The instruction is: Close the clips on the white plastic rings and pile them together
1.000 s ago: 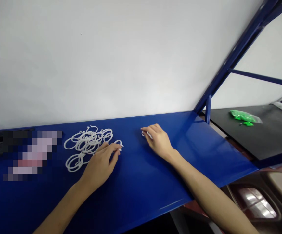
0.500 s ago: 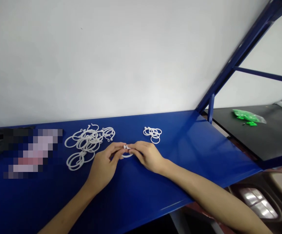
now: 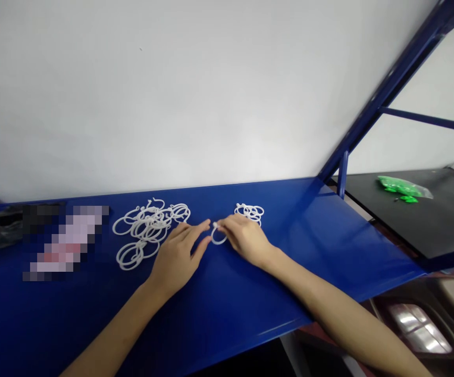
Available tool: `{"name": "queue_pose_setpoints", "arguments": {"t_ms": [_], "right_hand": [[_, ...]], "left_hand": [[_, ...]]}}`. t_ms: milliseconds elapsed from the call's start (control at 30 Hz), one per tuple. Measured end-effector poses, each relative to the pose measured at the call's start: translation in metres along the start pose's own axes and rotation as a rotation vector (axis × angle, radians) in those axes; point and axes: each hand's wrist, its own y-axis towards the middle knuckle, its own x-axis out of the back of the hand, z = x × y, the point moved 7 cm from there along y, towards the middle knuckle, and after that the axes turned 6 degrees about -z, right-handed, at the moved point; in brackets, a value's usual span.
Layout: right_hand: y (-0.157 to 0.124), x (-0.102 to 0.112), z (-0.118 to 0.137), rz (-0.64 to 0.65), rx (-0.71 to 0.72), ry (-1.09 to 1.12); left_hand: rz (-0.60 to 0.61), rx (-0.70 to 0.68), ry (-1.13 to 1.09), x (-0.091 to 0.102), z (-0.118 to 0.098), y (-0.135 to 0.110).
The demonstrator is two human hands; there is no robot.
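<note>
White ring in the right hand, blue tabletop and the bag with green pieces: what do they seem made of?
White ring: probably plastic, judging by its smooth, evenly white surface; coated wire is possible.
Blue tabletop: likely painted metal, glossy, with a pale sheen toward the right.
Bag: apparently thin, clear plastic film, since the green pieces show through.

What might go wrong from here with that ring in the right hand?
The right hand pinches one ring at its edge, so it might slip or twist. The small pile sits just behind that hand and could get nudged. The left hand is close to the big pile, which looks tangled and could snag.
</note>
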Motion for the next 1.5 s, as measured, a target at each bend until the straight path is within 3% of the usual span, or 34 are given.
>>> {"name": "queue_pose_setpoints", "arguments": {"t_ms": [100, 233, 300, 467, 567, 667, 733, 867, 1100, 1300, 1500], "right_hand": [[0.005, 0.017, -0.031, -0.042, -0.129, -0.134], [0.003, 0.018, -0.042, 0.083, -0.013, -0.144], [0.003, 0.020, -0.043, 0.057, -0.012, -0.177], [0.004, 0.027, -0.068, -0.128, -0.334, -0.307], [0.004, 0.021, -0.085, -0.107, -0.500, -0.281], [0.004, 0.015, -0.093, -0.082, -0.565, -0.262], [0.006, 0.015, -0.091, -0.101, -0.521, -0.281], [0.010, 0.023, -0.070, -0.211, -0.298, -0.294], [0.011, 0.040, -0.026, -0.300, 0.044, -0.031], [0.008, 0.041, -0.013, -0.310, 0.102, 0.026], [0.011, 0.039, -0.024, -0.280, 0.004, -0.104]], "left_hand": [[0.000, 0.029, 0.158, 0.002, 0.020, 0.004], [0.056, 0.055, 0.307, -0.002, 0.045, 0.002], [0.090, 0.058, 0.342, -0.005, 0.051, 0.001], [0.137, 0.070, 0.350, -0.007, 0.049, 0.002], [0.136, 0.068, 0.302, -0.007, 0.044, 0.002], [0.137, 0.063, 0.262, -0.007, 0.039, 0.002], [0.141, 0.060, 0.252, -0.007, 0.038, 0.001], [0.148, 0.061, 0.239, -0.007, 0.037, 0.001], [0.176, 0.068, 0.244, -0.007, 0.038, 0.000], [0.170, 0.068, 0.239, -0.006, 0.037, 0.000], [0.139, 0.056, 0.259, -0.004, 0.037, 0.001]]}}
